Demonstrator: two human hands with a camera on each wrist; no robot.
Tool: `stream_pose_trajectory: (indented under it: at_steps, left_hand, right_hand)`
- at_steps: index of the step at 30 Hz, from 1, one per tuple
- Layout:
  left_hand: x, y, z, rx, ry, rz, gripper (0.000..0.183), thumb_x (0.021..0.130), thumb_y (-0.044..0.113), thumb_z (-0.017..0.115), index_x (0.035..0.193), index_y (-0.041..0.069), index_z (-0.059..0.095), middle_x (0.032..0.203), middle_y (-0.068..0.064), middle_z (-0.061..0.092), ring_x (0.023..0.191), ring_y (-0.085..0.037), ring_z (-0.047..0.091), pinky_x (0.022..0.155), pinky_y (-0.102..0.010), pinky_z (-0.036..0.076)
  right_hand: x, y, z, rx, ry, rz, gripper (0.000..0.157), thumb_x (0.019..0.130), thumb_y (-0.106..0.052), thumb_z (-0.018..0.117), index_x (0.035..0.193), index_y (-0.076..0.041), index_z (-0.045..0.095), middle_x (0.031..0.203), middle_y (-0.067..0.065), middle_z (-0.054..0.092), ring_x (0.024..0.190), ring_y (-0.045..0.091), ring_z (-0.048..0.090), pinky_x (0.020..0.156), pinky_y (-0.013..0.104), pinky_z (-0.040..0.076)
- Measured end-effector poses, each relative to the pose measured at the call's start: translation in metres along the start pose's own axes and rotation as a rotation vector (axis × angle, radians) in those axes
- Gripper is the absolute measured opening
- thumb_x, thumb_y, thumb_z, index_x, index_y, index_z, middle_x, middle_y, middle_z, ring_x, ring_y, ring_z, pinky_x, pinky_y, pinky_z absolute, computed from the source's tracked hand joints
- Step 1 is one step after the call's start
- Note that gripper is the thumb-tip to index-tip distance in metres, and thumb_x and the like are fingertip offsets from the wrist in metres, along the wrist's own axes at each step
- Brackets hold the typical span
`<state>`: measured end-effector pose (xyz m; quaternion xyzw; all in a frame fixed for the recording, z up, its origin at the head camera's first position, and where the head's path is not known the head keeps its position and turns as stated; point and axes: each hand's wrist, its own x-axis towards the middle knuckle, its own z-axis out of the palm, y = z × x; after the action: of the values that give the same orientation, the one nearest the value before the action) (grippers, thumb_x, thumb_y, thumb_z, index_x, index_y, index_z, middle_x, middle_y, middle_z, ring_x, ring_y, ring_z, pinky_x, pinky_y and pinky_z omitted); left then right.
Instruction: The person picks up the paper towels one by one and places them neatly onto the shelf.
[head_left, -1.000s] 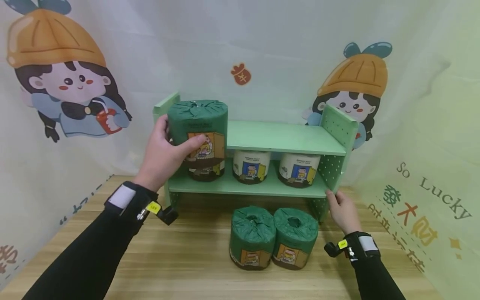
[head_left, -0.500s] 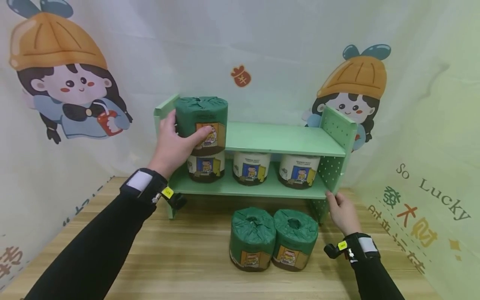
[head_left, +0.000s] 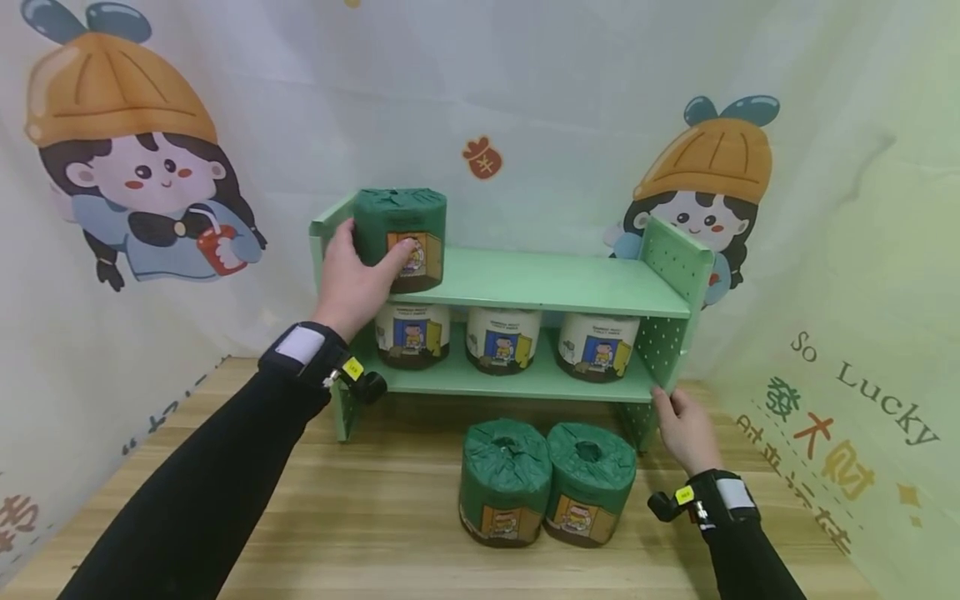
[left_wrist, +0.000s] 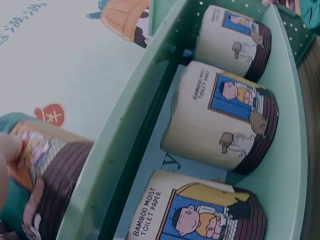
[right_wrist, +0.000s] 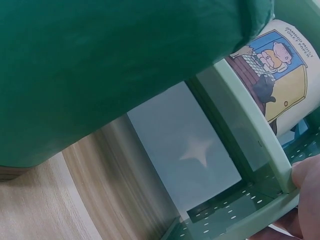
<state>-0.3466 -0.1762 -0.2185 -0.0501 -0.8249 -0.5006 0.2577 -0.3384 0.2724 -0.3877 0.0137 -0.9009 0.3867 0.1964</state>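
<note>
The left hand (head_left: 352, 285) is clasping a green roll (head_left: 401, 217) at the upper left of the rack (head_left: 555, 279); the right hand (head_left: 686, 429) is pinching its lower right. Three white rolls (head_left: 504, 342) are standing inside it, seemingly done; two upright green rolls (head_left: 506, 487), presumably left to shelve, are waiting before it on the bench (head_left: 360, 533).

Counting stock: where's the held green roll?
In the head view, the left hand holds the green roll at the upper shelf's left end, above a white roll.
</note>
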Motion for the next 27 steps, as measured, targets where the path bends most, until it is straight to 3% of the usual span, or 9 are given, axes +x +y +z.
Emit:
stream_pose_trajectory:
  at_steps: [4,11,27]
  left_hand:
    - [0.004,0.001,0.000,-0.003,0.012,-0.013,0.093,0.093,0.058,0.061,0.153,0.009,0.010,0.149,-0.018,0.028,0.132,-0.028,0.032,0.108,-0.052,0.033]
    - [0.009,0.006,0.001,0.155,0.053,0.011,0.091,0.097,0.056,0.055,0.156,0.001,0.012,0.149,-0.022,0.025,0.131,-0.033,0.032,0.108,-0.051,0.034]
    - [0.011,-0.001,0.004,0.137,0.038,0.007,0.092,0.096,0.057,0.053,0.157,0.005,0.008,0.154,-0.020,0.022,0.136,-0.032,0.025,0.111,-0.053,0.029]
  right_hand:
    - [0.001,-0.002,-0.001,0.005,-0.003,-0.010,0.047,0.110,-0.038,0.037,0.123,0.000,0.061,0.077,0.011,0.054,0.073,0.027,0.051,0.054,0.033,0.040]
    - [0.001,-0.003,-0.002,0.008,-0.002,-0.022,0.047,0.110,-0.037,0.037,0.124,0.001,0.060,0.080,0.015,0.056,0.075,0.029,0.051,0.055,0.034,0.040]
    - [0.001,0.002,0.001,0.014,0.009,-0.018,0.044,0.109,-0.036,0.039,0.118,0.000,0.062,0.070,0.009,0.050,0.062,0.024,0.047,0.048,0.032,0.038]
